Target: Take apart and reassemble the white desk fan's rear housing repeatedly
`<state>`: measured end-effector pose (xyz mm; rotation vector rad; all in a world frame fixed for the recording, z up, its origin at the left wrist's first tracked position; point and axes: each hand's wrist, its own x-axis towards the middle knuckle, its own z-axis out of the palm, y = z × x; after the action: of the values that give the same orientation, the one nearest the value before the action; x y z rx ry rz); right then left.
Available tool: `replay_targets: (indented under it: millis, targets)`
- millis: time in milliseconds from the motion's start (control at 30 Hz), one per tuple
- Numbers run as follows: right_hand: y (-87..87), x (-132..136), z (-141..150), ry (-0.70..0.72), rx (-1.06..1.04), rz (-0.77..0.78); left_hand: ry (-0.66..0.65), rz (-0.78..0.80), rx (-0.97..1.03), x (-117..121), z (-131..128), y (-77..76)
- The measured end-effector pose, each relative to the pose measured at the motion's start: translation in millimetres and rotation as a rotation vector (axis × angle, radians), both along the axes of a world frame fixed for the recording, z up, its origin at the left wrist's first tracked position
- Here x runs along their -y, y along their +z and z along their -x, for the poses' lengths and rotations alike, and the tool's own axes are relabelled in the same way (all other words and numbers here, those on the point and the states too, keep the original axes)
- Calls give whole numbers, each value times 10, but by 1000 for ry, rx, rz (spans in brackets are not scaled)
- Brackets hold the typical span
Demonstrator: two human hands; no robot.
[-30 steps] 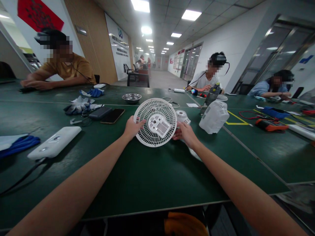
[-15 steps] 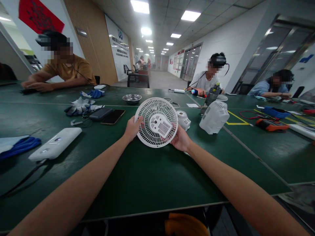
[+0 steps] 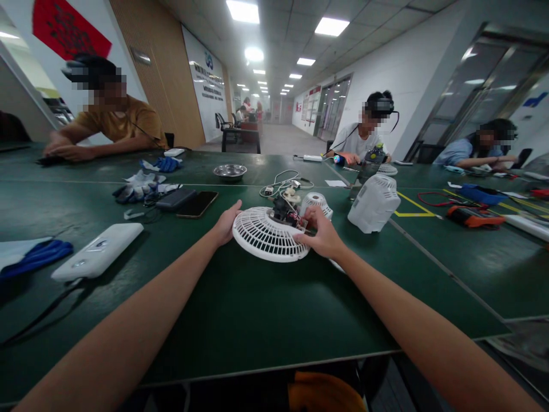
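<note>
Left hand (image 3: 227,224) grasping fan grille (image 3: 266,237), right hand (image 3: 323,234) seemingly pinching edge, open tabletop (image 3: 274,320) nearer

Bare hands holding a white fan grille (image 3: 257,237) above a green table (image 3: 266,320), head view.
The grille is tilted, with an exposed motor assembly (image 3: 282,209) and wiring on its upper side; the left hand (image 3: 226,225) holds its left rim, and the right hand (image 3: 325,236) holds its right side, fingers at the motor assembly. Beyond the grille lie a looped pale cable (image 3: 279,182) and, farther left, a metal bowl (image 3: 230,170). To its left are a dark phone (image 3: 198,205) and, well apart, a white device (image 3: 98,252). To its right, a small vented housing (image 3: 318,200) sits just beyond the right hand, and a larger white housing (image 3: 374,205) stands farther out.
</note>
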<state>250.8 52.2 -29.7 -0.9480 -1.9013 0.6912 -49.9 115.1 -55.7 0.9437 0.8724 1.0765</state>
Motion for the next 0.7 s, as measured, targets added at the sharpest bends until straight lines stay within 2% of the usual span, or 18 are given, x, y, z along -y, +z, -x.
replay_targets:
  millis: [133, 300, 367, 467, 567, 700]
  targets:
    - [13, 22, 20, -28, 223, -162, 96, 7, -92, -41, -18, -36]
    - [61, -49, -58, -17, 258, -221, 159, -39, -249, -87, -38, -95]
    - [52, -134, -160, -134, 215, -277, 178, -77, -320, -69, -36, -91]
    - [-13, -297, -363, -402, 216, -360, 184, -134, -415, -31, -28, -73]
    - [-114, -437, -538, -493, 326, -349, 179, -164, -487, -17, -18, -68]
    - [-225, -535, -623, -496, 371, -215, 186, -187, -517, -22, -16, -72]
